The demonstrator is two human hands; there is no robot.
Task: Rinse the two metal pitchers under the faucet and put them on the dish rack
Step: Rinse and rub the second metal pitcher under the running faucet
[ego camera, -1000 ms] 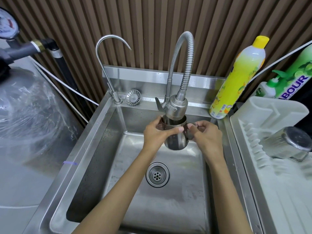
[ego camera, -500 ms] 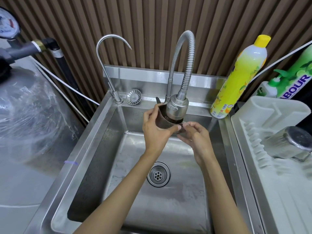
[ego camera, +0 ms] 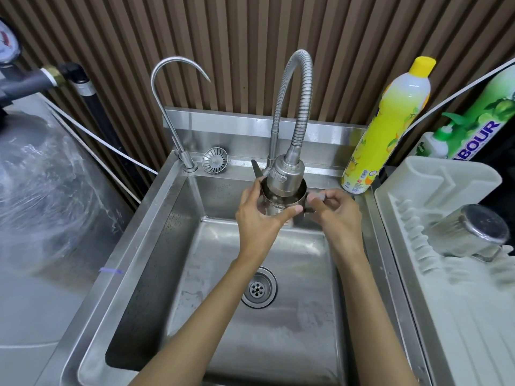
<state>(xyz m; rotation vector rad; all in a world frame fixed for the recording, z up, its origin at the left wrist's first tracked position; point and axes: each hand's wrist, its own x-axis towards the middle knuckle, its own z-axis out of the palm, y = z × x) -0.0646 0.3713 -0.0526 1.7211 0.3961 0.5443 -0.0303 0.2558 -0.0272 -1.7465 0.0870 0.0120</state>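
Note:
A small metal pitcher point(ego camera: 281, 203) is held upright right under the flexible faucet's spray head point(ego camera: 285, 174), whose tip reaches down into the pitcher's mouth. My left hand point(ego camera: 257, 218) wraps around the pitcher's body. My right hand point(ego camera: 335, 211) pinches its handle on the right side. Whether water is running I cannot tell. A second metal pitcher point(ego camera: 471, 234) lies on its side on the white dish rack point(ego camera: 446, 302) at the right, its bottom facing me.
The steel sink point(ego camera: 156, 274) has a drain point(ego camera: 258, 286) below my hands. A thin gooseneck tap point(ego camera: 178, 112) and a loose strainer point(ego camera: 214, 160) sit at the back left. A yellow detergent bottle point(ego camera: 387, 126) and a green bottle point(ego camera: 473, 129) stand at the back right.
The pitcher went up around the spray head and tilted, then came back upright; it now sits higher than a second ago. My right hand has shifted back to the handle.

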